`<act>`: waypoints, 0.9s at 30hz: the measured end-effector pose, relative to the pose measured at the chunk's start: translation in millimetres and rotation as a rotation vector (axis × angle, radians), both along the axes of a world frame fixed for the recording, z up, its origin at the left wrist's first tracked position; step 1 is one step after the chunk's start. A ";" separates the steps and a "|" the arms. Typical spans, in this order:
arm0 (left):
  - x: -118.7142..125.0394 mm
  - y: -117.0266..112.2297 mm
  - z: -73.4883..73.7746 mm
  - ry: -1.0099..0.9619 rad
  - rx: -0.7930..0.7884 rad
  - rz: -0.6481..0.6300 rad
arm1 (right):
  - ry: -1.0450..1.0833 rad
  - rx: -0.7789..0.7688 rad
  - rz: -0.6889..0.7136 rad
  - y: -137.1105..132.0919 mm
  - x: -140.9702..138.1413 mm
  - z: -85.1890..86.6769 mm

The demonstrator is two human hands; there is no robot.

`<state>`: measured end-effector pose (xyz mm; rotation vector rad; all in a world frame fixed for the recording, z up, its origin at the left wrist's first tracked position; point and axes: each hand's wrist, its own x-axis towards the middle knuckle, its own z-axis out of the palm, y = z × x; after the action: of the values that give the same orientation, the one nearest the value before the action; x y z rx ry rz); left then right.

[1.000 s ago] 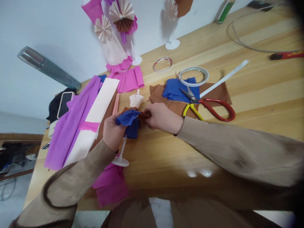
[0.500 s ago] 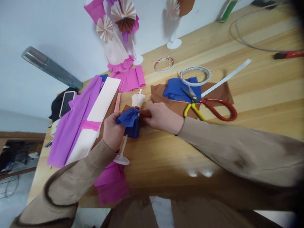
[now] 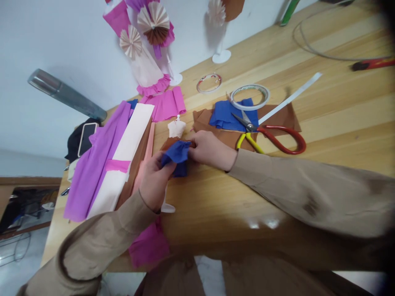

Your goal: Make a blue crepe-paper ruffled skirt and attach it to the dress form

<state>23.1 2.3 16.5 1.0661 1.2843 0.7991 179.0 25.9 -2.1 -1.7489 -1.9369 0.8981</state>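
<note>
A small white dress-form mannequin [image 3: 177, 128] leans on its stand, its white base [image 3: 168, 208] partly hidden behind my left hand [image 3: 155, 177]. That hand is closed, with thumb and fingers pinching a gathered piece of blue crepe paper [image 3: 176, 152] in front of the form's waist. My right hand [image 3: 208, 150] is closed at the right side of the waist, pinching an edge of brown crepe paper where the blue piece ends. More brown paper [image 3: 169, 143] wraps the waist. Darker blue paper [image 3: 180, 169] hangs below. The right fingertips are partly hidden.
Red-handled scissors [image 3: 277, 137] and a tape roll [image 3: 249, 97] lie on folded blue and brown paper at right, by yellow handles [image 3: 253, 143]. Purple [image 3: 95, 164] and white crepe paper [image 3: 135, 123] lie left. Dressed forms [image 3: 145, 61] and a grey cylinder [image 3: 68, 92] stand behind.
My left hand has moved slightly right and turned, bringing the blue crepe paper across the waist to the right fingers. The stand's base is now more covered. The view has shifted a little.
</note>
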 end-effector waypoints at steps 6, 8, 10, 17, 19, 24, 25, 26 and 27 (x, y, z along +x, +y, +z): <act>-1.6 2.6 -4.1 0.049 0.029 -0.071 | 0.021 0.047 -0.024 2.5 5.5 -4.7; -3.1 3.0 -2.9 0.093 0.044 -0.092 | 0.020 0.073 -0.042 3.3 5.4 -7.9; -4.1 4.1 -1.9 0.171 0.124 -0.166 | 0.027 0.121 -0.067 3.7 3.9 -11.4; -5.5 18.7 3.8 0.811 0.562 -0.346 | 0.031 0.250 -0.090 0.1 -2.2 -17.8; -11.5 23.2 7.0 0.836 0.545 -0.366 | 0.047 0.251 -0.074 -1.5 -4.4 -18.3; -27.0 28.9 10.9 0.562 0.375 -0.305 | 0.094 0.253 -0.010 -2.9 -13.9 -18.6; -27.6 30.0 10.7 0.490 0.295 -0.250 | 0.098 0.256 -0.006 -2.5 -15.5 -18.8; -27.3 31.3 10.4 0.419 0.199 -0.183 | 0.102 0.259 -0.006 -1.8 -16.7 -19.1; -26.2 32.8 10.0 0.356 0.102 -0.115 | 0.106 0.261 -0.008 -0.9 -17.3 -19.3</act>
<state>-3.1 35.1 26.5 1.3968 1.4746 0.6087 161.7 25.1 -21.4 -1.5281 -1.8818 0.6849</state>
